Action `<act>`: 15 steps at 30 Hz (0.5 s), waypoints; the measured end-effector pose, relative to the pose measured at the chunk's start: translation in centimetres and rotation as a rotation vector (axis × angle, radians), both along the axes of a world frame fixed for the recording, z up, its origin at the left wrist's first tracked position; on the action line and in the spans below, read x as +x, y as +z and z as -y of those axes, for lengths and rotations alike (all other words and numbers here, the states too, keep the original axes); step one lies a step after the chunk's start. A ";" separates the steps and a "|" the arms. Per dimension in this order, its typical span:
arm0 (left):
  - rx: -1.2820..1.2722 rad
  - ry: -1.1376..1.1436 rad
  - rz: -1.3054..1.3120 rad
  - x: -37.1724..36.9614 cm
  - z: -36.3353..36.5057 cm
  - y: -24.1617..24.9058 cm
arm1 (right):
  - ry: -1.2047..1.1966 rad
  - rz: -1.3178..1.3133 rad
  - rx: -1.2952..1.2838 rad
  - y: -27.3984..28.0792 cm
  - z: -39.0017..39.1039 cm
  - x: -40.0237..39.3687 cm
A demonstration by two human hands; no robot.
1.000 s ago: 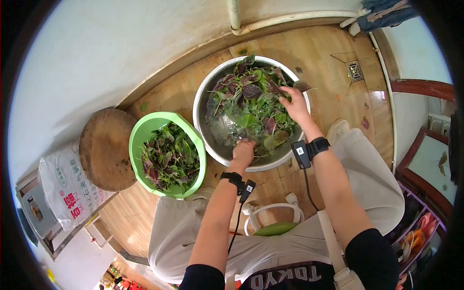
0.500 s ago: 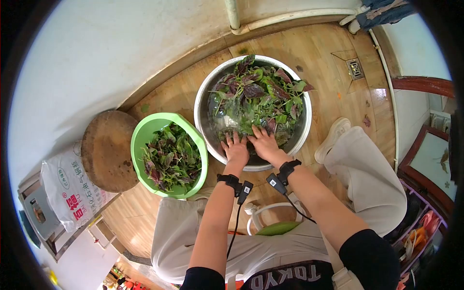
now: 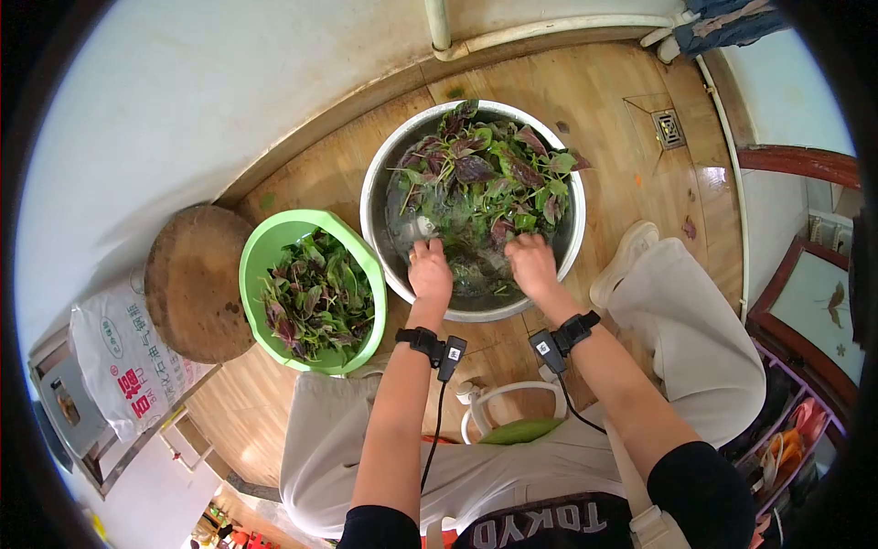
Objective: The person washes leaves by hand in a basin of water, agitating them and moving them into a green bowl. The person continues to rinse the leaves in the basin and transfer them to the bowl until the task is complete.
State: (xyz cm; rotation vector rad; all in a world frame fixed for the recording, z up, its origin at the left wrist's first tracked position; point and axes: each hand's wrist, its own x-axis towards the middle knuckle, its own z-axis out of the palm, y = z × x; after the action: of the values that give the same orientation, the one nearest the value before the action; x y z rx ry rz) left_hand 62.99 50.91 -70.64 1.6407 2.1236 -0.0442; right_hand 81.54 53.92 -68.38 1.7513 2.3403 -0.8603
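A metal basin on the floor holds water and many leafy greens, some purple and some green. My left hand is at the basin's near left side, fingers curled down at the water. Beside its fingertips is a pale, shiny patch that I cannot make out. On the near right, my right hand has its fingers curled in against the leaves. Whatever either hand grips is hidden. Loose, wet greens lie in the water between the two hands.
Left of the basin stands a green plastic basin with more leafy greens. A round wooden board leans by the wall beside a white printed bag. A floor drain lies to the right. Behind the basin a pipe follows the wall.
My hands have moved apart, left hand to the left and right hand to the right. Their spread fingers have curled in. More water and sunken greens show between them.
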 end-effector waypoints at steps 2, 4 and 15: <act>-0.011 -0.042 -0.081 0.0 0.0 0.0 | 0.044 0.120 -0.047 -0.6 0.2 0.5; -0.089 -0.151 -0.205 0.5 0.8 -0.9 | 0.153 0.264 -0.229 -1.4 0.3 0.3; -0.180 0.072 0.088 0.9 -0.5 1.1 | -0.162 -0.128 -0.314 0.0 -0.2 -2.6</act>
State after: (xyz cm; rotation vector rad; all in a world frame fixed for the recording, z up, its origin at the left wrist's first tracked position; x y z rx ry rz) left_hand 63.92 51.37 -69.56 1.4357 2.0474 -0.1343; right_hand 78.99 54.16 -68.38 1.8128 2.0116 -1.3202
